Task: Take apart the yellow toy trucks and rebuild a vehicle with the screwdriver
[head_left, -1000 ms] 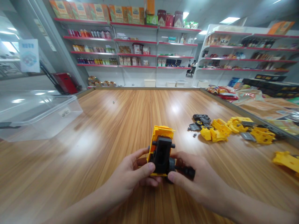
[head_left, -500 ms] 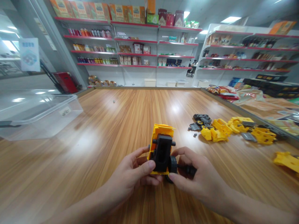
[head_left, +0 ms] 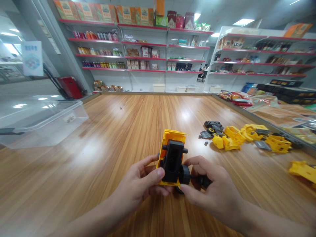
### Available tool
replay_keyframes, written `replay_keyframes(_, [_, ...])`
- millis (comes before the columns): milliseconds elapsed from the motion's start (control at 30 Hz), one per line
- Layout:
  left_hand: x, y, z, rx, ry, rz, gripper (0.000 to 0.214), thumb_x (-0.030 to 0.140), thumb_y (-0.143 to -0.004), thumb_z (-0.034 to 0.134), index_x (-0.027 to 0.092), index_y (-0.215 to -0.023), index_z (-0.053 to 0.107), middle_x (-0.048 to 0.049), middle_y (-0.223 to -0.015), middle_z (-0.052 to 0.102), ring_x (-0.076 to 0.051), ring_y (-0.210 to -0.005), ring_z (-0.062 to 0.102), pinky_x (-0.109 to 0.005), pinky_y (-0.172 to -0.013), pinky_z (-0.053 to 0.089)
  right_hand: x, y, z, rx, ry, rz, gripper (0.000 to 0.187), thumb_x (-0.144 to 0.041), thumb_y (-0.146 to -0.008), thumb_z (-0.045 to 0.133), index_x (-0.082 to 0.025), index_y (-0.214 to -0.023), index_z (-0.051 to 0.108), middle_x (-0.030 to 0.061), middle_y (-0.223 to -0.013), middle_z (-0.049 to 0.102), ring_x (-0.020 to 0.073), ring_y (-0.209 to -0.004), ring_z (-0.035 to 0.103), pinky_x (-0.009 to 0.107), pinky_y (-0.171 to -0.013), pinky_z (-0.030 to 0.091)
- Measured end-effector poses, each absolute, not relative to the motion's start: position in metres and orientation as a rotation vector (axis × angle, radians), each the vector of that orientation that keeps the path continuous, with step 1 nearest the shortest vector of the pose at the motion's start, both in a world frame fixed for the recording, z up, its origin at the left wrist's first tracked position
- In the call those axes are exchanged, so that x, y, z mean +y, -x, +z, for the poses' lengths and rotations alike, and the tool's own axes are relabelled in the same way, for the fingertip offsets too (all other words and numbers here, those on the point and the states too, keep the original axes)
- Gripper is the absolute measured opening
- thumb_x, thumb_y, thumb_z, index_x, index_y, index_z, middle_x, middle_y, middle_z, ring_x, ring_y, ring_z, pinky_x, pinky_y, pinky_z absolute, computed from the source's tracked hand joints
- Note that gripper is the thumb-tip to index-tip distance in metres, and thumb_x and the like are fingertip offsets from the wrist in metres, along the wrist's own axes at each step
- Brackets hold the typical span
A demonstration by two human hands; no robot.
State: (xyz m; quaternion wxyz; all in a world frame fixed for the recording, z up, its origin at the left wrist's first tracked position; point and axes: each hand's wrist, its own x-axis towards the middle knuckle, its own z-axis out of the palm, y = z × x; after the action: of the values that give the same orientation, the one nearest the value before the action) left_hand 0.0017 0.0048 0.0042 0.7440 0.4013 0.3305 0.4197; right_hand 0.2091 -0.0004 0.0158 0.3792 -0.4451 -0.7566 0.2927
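A yellow toy truck body (head_left: 172,138) with a black chassis block on it is held just above the wooden table (head_left: 118,138). My left hand (head_left: 140,187) grips it from the left, thumb pressed on the black block. My right hand (head_left: 209,191) is closed on a black wheel and axle piece (head_left: 195,177) at the truck's right side. The wheel touches the chassis.
A heap of loose yellow and black toy parts (head_left: 247,136) lies to the right, with one more yellow piece (head_left: 302,171) near the right edge. A clear plastic bin (head_left: 37,121) stands at the left. Shop shelves with goods (head_left: 145,49) line the back.
The toy has tilted slightly and shifted right. My right hand has moved the black wheel piece against the chassis side.
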Motion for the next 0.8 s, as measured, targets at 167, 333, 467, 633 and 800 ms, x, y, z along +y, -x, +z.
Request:
replay_keyframes(167, [0.004,-0.002,0.006,0.691,-0.891,0.913,0.051,0.035,-0.081,0.071,0.011,-0.123,0.054,-0.0135,-0.089,0.071,-0.019,-0.068,0.069,-0.03,-0.064,0.054,-0.003,-0.209,0.016,-1.918,1.098,0.765,0.023,-0.016,-0.07,0.064,-0.021,-0.089,0.051,-0.0068,-0.056,0.052,0.0081,-0.043,0.045,0.019,-0.04,0.035])
replay_keyframes(333, [0.004,0.0,0.005,0.634,-0.938,0.914,0.052,0.033,-0.082,0.071,0.014,-0.127,0.053,-0.0123,-0.089,0.071,-0.019,-0.07,0.069,-0.03,-0.065,0.055,-0.005,-0.218,0.021,-1.989,1.045,0.842,0.024,-0.02,-0.075,0.062,-0.02,-0.096,0.051,-0.0044,-0.063,0.052,0.0102,-0.05,0.047,0.022,-0.044,0.037])
replay_keyframes(467, [0.005,0.002,0.002,0.664,-0.967,0.897,0.054,0.033,-0.084,0.069,0.014,-0.131,0.05,-0.0134,-0.092,0.071,-0.02,-0.074,0.07,-0.029,-0.066,0.054,-0.004,-0.224,0.023,-2.107,0.998,0.859,0.02,-0.025,-0.094,0.041,-0.019,-0.077,0.05,0.0002,-0.066,0.054,0.0125,-0.058,0.05,0.026,-0.054,0.038])
replay_keyframes(633, [0.007,0.002,-0.001,0.685,-0.951,0.883,0.054,0.034,-0.084,0.069,0.013,-0.13,0.051,-0.0147,-0.096,0.07,-0.02,-0.075,0.07,-0.029,-0.067,0.054,0.0,-0.224,0.02,-2.186,1.049,0.76,0.026,-0.022,-0.094,0.044,-0.02,-0.068,0.044,-0.0008,-0.062,0.049,0.0116,-0.054,0.045,0.027,-0.051,0.031])
replay_keyframes(800, [0.007,0.002,-0.002,0.708,-0.911,0.904,0.052,0.032,-0.083,0.07,0.012,-0.128,0.05,-0.0153,-0.098,0.07,-0.02,-0.075,0.07,-0.029,-0.067,0.055,0.0,-0.223,0.02,-2.13,1.136,0.802,0.008,-0.022,-0.09,0.05,-0.019,-0.082,0.051,0.0027,-0.074,0.058,0.0153,-0.065,0.053,0.028,-0.059,0.04])
